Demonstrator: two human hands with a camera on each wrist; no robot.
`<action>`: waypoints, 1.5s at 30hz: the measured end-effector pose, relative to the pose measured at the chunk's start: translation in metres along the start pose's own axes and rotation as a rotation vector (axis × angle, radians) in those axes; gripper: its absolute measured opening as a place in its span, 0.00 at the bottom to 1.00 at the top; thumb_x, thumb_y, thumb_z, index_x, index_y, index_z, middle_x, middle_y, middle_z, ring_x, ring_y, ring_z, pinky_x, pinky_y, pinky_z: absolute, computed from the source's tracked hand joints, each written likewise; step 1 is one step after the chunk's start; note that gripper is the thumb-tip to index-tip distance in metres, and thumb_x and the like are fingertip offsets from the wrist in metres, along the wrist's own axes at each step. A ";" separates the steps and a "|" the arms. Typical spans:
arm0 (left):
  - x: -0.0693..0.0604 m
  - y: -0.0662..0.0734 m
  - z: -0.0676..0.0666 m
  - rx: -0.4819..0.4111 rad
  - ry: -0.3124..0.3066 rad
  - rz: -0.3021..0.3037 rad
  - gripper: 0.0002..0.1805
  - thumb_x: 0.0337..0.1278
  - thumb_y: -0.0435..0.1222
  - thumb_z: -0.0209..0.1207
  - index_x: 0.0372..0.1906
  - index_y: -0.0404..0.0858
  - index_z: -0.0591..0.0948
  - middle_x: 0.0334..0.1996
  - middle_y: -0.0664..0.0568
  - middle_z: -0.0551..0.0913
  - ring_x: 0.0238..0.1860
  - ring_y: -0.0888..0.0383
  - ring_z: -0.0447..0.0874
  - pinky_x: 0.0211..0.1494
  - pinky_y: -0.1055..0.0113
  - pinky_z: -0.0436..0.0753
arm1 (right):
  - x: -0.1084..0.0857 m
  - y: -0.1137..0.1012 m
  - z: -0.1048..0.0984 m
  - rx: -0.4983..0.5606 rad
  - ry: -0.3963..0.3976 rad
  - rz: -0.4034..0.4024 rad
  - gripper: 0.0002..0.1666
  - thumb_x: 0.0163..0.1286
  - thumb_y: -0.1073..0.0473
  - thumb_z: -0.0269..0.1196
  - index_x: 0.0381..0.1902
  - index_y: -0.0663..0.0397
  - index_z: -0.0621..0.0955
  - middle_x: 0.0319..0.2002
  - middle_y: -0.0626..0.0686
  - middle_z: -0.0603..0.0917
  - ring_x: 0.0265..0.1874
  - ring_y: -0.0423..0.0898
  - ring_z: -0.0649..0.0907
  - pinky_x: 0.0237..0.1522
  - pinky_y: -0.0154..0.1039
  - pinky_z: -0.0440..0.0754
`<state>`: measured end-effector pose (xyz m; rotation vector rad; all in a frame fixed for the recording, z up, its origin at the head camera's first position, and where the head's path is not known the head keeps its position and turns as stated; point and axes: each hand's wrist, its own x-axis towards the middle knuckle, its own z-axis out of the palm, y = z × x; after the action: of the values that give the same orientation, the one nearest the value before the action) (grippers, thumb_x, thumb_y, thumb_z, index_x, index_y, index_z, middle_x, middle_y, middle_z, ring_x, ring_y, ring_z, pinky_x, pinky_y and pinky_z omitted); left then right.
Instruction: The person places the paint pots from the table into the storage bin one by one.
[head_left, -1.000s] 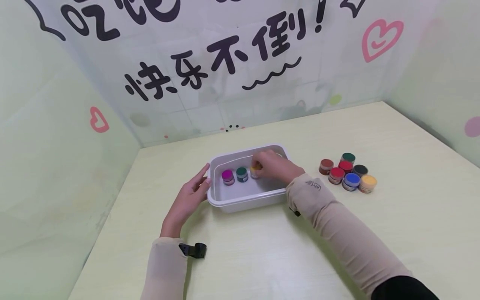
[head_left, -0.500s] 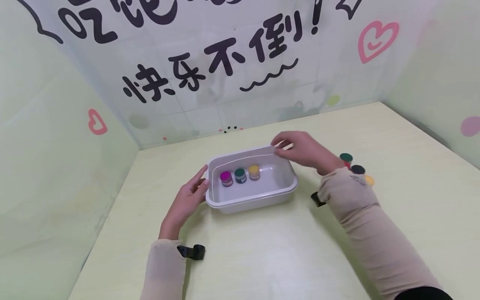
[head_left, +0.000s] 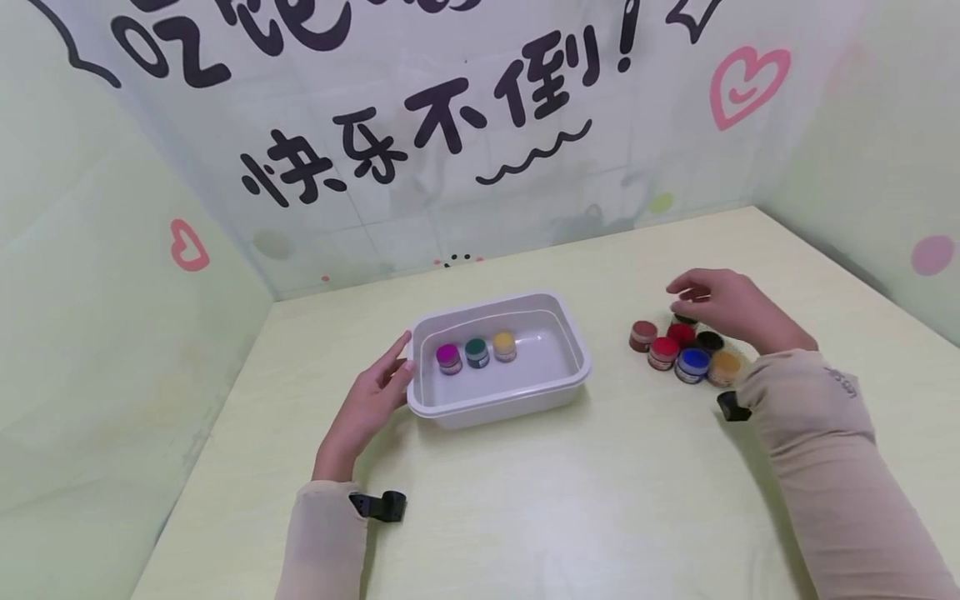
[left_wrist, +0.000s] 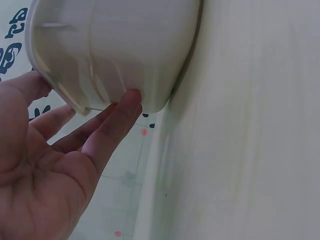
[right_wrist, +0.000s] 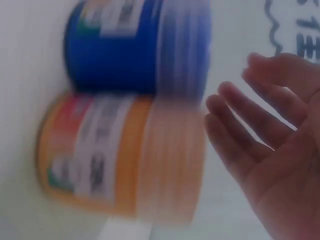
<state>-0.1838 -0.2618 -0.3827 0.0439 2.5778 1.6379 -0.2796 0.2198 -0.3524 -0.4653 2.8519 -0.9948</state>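
My left hand (head_left: 370, 400) rests at the left end of a white plastic tub (head_left: 495, 400), fingers nearly straight. In the left wrist view, its fingertips touch the tub's outer wall (left_wrist: 135, 55) and the thumb lies at the rim. Three small paint jars stand inside in a row, with magenta (head_left: 448, 358), green (head_left: 476, 352) and yellow (head_left: 504, 346) lids. Over at the right, my right hand (head_left: 731, 308) hovers above a cluster of jars, fingers loosely bent and holding nothing. It partly covers a dark-lidded jar at the back. Blue (right_wrist: 115, 50) and orange-yellow (right_wrist: 90, 155) jars appear blurred in the right wrist view.
The cluster also has brown (head_left: 643, 335), red (head_left: 663, 352), second red (head_left: 681, 335) and black (head_left: 709, 342) lids, standing close together. A pale wooden table (head_left: 510, 508) carries everything. Printed wall panels (head_left: 420, 208) enclose it behind and at both sides.
My right hand let go of the yellow-lidded jar inside the tub, rose out over the rim and moved right to the jar cluster. The left hand stays at the tub's end.
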 end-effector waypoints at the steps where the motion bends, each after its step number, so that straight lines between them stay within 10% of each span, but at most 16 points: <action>1: 0.000 0.000 -0.001 0.001 0.001 0.002 0.32 0.73 0.52 0.51 0.77 0.64 0.57 0.68 0.40 0.71 0.66 0.46 0.74 0.59 0.58 0.84 | -0.001 0.006 -0.001 -0.001 -0.016 0.006 0.22 0.73 0.57 0.60 0.59 0.66 0.76 0.56 0.70 0.80 0.55 0.65 0.80 0.56 0.61 0.80; 14: -0.001 0.000 -0.001 -0.010 -0.004 0.004 0.32 0.72 0.53 0.51 0.76 0.65 0.57 0.69 0.42 0.70 0.67 0.47 0.72 0.59 0.58 0.84 | 0.000 0.040 0.001 0.054 -0.103 0.015 0.22 0.72 0.65 0.58 0.61 0.69 0.74 0.58 0.72 0.76 0.57 0.68 0.77 0.45 0.28 0.80; 25: -0.001 -0.002 -0.001 -0.016 -0.001 0.007 0.32 0.73 0.52 0.51 0.77 0.64 0.57 0.69 0.41 0.70 0.67 0.47 0.73 0.59 0.59 0.84 | -0.001 0.036 0.003 0.062 -0.101 0.032 0.22 0.73 0.66 0.56 0.62 0.69 0.73 0.59 0.73 0.75 0.58 0.70 0.76 0.59 0.60 0.79; 45: -0.001 -0.002 -0.001 -0.014 -0.009 0.006 0.31 0.72 0.54 0.51 0.76 0.66 0.56 0.70 0.42 0.70 0.66 0.47 0.74 0.59 0.59 0.84 | -0.002 -0.024 -0.008 0.070 0.058 -0.033 0.20 0.72 0.59 0.59 0.59 0.60 0.78 0.57 0.66 0.80 0.57 0.64 0.80 0.59 0.61 0.79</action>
<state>-0.1831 -0.2635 -0.3836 0.0582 2.5620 1.6535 -0.2729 0.2073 -0.3307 -0.4860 2.8572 -1.1274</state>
